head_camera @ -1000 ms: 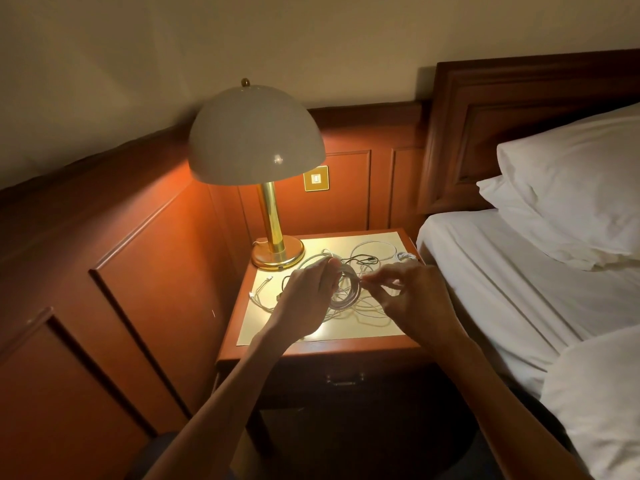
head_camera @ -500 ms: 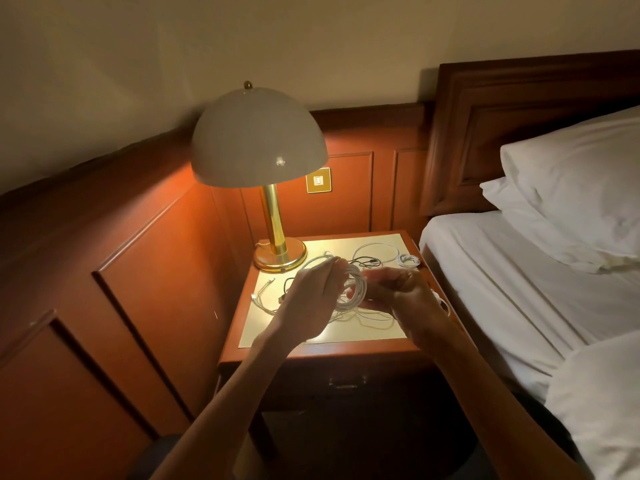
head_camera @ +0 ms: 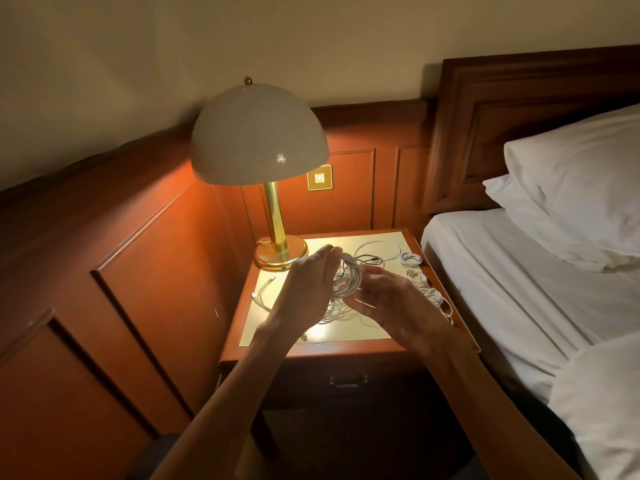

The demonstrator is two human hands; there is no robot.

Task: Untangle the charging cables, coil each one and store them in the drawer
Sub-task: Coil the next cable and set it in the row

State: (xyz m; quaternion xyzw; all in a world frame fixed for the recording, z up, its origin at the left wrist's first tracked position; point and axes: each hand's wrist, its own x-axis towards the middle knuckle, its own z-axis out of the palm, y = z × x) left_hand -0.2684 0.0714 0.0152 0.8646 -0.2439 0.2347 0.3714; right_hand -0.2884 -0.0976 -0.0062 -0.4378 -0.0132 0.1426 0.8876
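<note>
Above the nightstand (head_camera: 346, 346) my left hand (head_camera: 308, 289) holds a coil of white cable (head_camera: 349, 277) upright, fingers curled round its left side. My right hand (head_camera: 391, 303) is at the coil's lower right and its blurred fingers pinch the cable there. Loose white cable (head_camera: 332, 315) trails from the coil onto the tabletop beneath my hands. Three small coiled white cables (head_camera: 417, 277) lie in a row along the right edge. A loose white loop with a dark cable (head_camera: 372, 256) lies at the back. The drawer (head_camera: 348, 379) under the top is closed.
A brass lamp (head_camera: 277, 216) with a dome shade stands at the back left corner. Two white cable ends (head_camera: 265, 291) lie at the table's left. A bed with white sheets and pillows (head_camera: 571, 202) adjoins on the right. Wood panelling runs along the left and back.
My right hand has swung from the coil's right side down round its lower edge, winding cable onto it. The left hand has kept hold of the coil. The view has shifted slightly.
</note>
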